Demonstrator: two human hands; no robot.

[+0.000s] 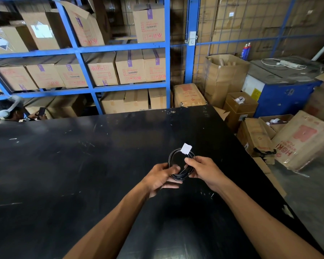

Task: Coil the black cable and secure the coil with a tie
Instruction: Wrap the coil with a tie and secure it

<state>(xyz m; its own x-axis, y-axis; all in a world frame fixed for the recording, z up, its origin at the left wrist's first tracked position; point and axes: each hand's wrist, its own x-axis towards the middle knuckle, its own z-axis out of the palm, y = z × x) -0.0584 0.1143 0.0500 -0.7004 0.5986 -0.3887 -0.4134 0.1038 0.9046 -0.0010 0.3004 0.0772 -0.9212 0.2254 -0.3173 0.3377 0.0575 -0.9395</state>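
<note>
The black cable (171, 157) is wound into a small round coil held above the black table (82, 165). A white square tag (186, 148) sticks up from the coil's far side. My left hand (162, 177) grips the coil's near left part, thumb on top. My right hand (204, 170) pinches the coil's right side between thumb and fingers. The lower part of the coil is hidden between my hands. I cannot make out a tie around the coil.
Blue shelving (167, 53) full of cardboard boxes stands behind the table. Open cartons (256, 135) and a blue machine (282, 94) crowd the floor at the right. A person (9, 109) sits at the far left beyond the table's edge.
</note>
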